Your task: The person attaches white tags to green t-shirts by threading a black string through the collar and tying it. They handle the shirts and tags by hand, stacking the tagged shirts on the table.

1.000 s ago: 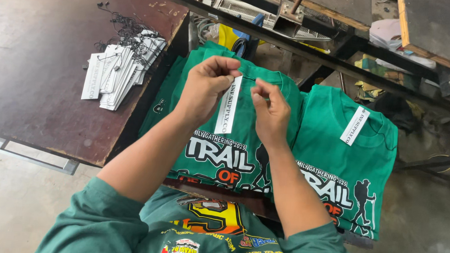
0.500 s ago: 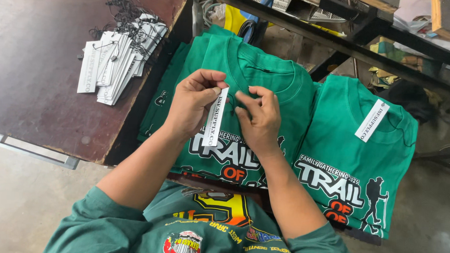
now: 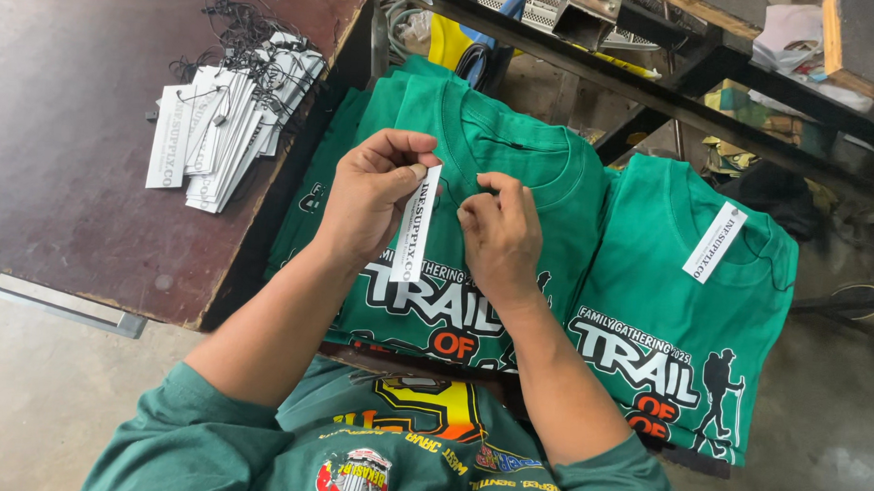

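The left hand pinches the top of a long, narrow white card hang tag between thumb and fingertips; the stiff strip hangs down over the chest of a folded green cotton T-shirt. The right hand is closed just beside it, its fingertips drawn together at the tag's upper end below the ribbed round collar; whether it grips the thin string cannot be told. This shirt tops a soft stack pressed against the right edge of a worn, dark brown table. Near that edge, at the table's far side, lies a fanned pile of spare tags, flat white strips with tangled black strings. A second folded green shirt, already tagged at its collar, lies right of the stack.
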